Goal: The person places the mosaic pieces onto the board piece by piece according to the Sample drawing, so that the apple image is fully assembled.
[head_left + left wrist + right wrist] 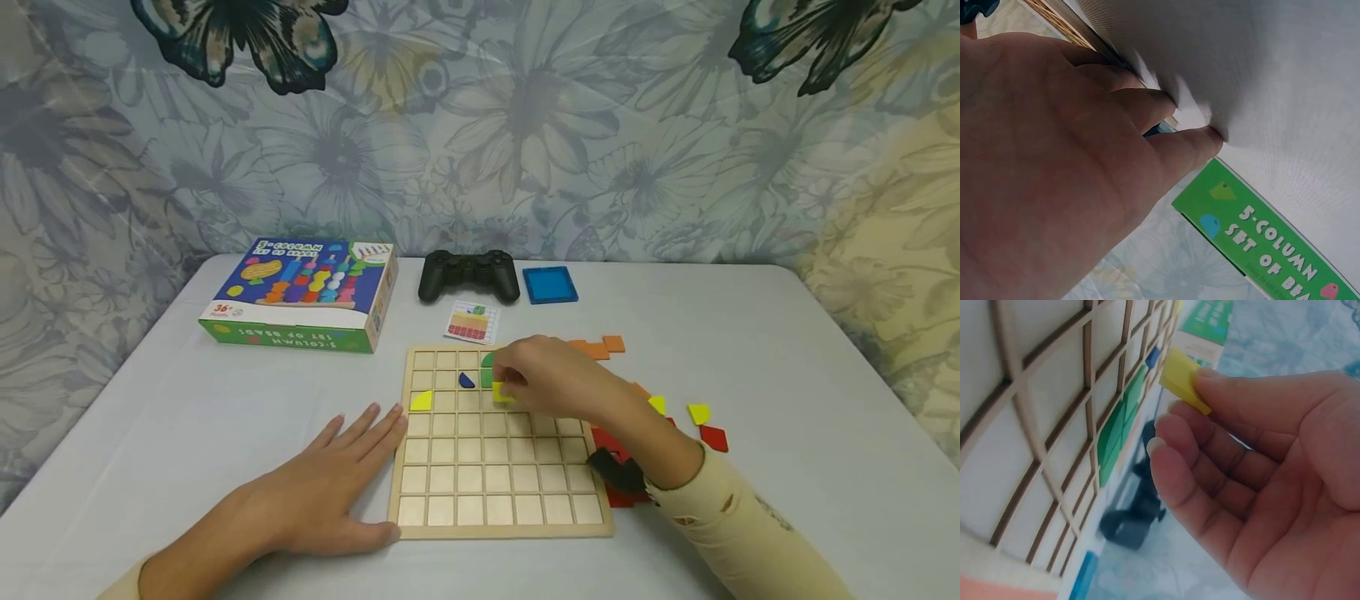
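Note:
A wooden grid board (502,531) lies on the table between the hands. My right hand (558,375) is over its upper part, pinching a yellow tile (1180,378) between thumb and finger. Beneath and beside that hand, green tiles (487,378) sit in the grid, partly covered. One small dark blue piece (467,380) lies just left of them, and a yellow piece with a rounded corner (422,401) is near the left rim. With its fingers spread, my left hand (322,483) rests on the table, fingertips and thumb at the board's left edge.
Red tiles (713,438), yellow tiles (699,414) and orange tiles (613,343) lie right of the board, some behind the right forearm. Beyond it are a printed pattern card (472,322), a black game controller (468,275), a blue square tray (551,285) and a bead-set box (300,292).

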### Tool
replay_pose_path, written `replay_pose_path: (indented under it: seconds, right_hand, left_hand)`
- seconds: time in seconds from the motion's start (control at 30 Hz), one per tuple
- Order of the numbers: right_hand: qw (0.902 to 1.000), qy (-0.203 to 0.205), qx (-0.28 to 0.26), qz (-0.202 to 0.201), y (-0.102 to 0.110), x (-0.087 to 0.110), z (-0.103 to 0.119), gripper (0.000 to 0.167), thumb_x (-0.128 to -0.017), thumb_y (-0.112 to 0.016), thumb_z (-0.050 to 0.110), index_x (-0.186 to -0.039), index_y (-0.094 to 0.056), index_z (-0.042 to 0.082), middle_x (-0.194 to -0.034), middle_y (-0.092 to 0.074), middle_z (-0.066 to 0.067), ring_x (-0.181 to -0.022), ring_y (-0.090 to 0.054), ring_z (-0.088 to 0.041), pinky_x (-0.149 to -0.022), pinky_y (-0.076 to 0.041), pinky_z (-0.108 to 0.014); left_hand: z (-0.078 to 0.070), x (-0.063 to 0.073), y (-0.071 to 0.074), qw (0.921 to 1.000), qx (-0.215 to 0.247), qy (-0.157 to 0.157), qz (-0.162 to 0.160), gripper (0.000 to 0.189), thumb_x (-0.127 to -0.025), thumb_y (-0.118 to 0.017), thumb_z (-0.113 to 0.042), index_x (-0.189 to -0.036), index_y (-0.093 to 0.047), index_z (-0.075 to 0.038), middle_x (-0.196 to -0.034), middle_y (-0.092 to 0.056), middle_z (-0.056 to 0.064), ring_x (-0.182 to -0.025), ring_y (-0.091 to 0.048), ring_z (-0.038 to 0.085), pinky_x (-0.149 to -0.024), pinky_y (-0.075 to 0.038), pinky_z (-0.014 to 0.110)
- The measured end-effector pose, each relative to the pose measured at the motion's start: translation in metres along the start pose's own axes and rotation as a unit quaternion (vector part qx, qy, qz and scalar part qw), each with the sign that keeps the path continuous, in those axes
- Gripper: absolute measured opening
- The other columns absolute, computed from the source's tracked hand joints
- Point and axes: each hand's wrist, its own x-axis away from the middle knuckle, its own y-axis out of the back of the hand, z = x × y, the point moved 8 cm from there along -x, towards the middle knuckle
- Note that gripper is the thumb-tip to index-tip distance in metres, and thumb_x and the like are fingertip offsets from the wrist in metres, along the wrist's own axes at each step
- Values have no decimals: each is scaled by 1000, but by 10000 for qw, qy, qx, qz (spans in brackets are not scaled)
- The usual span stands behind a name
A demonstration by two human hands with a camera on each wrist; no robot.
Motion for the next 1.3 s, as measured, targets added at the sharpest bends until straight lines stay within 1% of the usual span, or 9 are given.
replay_pose_path:
  seconds: [0.07,0.3,0.43,0.53,0.8,0.97,1.07,1.13,1.3]
  right_hand:
    - [9999,67,77,-8,-1,-4,3,25,-90,-61,-3,-73,-60,15,-67,-45,7,-61,-41,-11,-56,-34,-26]
    - [9999,82,46,138,-17,-30,14,9,-91,-71,5,-85,-69,11,-72,-58,6,-67,-51,-12,-64,-46,-27]
    - [9997,43,-143,177,-24,-44,21,6,-90,-72,5,-87,-70,10,-73,-59,5,-67,-52,-13,-66,-46,-28]
    - [9997,3,-134,199,-30,-53,25,9,-89,-73,5,-83,-68,10,-71,-57,4,-67,-51,-12,-64,-45,-27]
    - [9986,-198,440,231,-34,-60,32,19,-86,-76,9,-72,-67,16,-68,-61,8,-67,-54,-12,-64,-46,-29]
    - [9946,-374,894,369,-38,-58,34,12,-90,-76,17,-79,-78,16,-74,-68,9,-68,-57,-10,-66,-50,-28]
    - [9885,-467,1336,527,-41,-56,36,12,-93,-73,23,-85,-79,17,-76,-69,8,-68,-57,-9,-64,-51,-28]
    - [9806,-410,1821,600,-43,-54,39,13,-94,-72,24,-86,-78,15,-74,-69,5,-65,-57,-11,-60,-52,-29]
    - [9506,-69,3063,497,-46,-47,51,10,-92,-72,19,-88,-78,12,-75,-70,-1,-61,-59,-13,-55,-56,-33]
  left_hand:
    - [-1,0,0,10000,-18,5,29,108,-83,-54,-78,-162,-16,-15,-167,-5,-3,-152,-3,24,-117,-11,60]
    - [-1,0,0,10000,-51,7,47,108,-84,-55,-77,-162,-17,-14,-167,-7,-1,-152,-4,25,-117,-12,60]
    - [-1,0,0,10000,-21,-17,14,108,-84,-55,-77,-162,-17,-13,-167,-7,-1,-152,-4,25,-116,-12,60]
    - [-1,0,0,10000,12,-41,1,108,-84,-55,-77,-162,-16,-13,-168,-6,-1,-152,-4,25,-116,-12,61]
    - [-2,1,1,9999,-36,-119,-50,107,-85,-55,-76,-162,-16,-12,-168,-7,0,-152,-4,26,-116,-12,62]
    - [-3,2,2,9999,21,-122,-64,106,-85,-56,-75,-162,-16,-13,-168,-6,-1,-152,-5,26,-116,-13,62]
    - [-4,3,2,9999,41,-140,-71,106,-86,-56,-74,-162,-15,-13,-168,-6,-1,-152,-5,26,-115,-13,62]
    - [-4,3,2,9999,37,-150,-77,106,-86,-56,-74,-162,-15,-13,-168,-6,-1,-152,-5,27,-115,-13,63]
    - [-4,3,3,9998,14,-179,-105,106,-86,-56,-74,-162,-15,-12,-168,-6,0,-152,-5,27,-115,-13,63]
